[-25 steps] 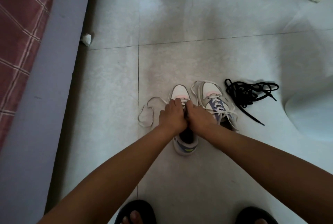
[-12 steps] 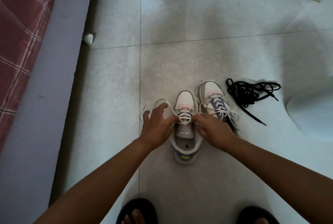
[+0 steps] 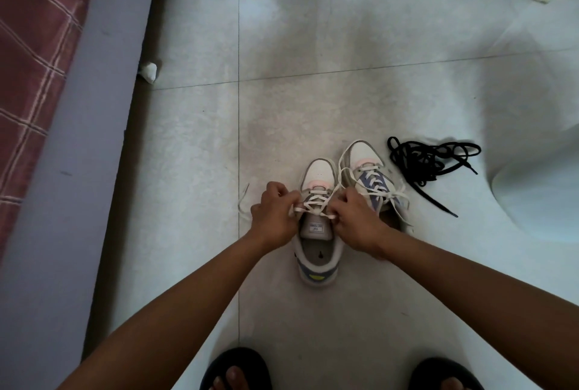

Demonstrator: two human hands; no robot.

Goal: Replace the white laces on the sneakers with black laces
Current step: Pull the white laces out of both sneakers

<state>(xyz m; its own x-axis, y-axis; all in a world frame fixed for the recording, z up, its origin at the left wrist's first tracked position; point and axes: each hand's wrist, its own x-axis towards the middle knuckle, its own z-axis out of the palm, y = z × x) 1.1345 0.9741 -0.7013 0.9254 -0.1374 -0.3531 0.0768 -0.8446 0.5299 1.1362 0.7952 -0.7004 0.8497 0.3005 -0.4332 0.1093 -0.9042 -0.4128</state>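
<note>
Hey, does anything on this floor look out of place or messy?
Only small things: a crumpled white scrap lies against the bed base, and the black laces sit in a tangled heap right of the sneakers.

Glossy tiled floor (image 3: pixel 344 76), woven black laces (image 3: pixel 429 159)

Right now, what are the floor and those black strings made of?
The floor looks like glazed ceramic tile: pale, glossy, reflecting light, with thin straight grout lines between big squares. The black laces look like woven fabric cord, matte and limp, lying in a loose tangle; their stiff tips are probably plastic, though too small to be sure.
</note>
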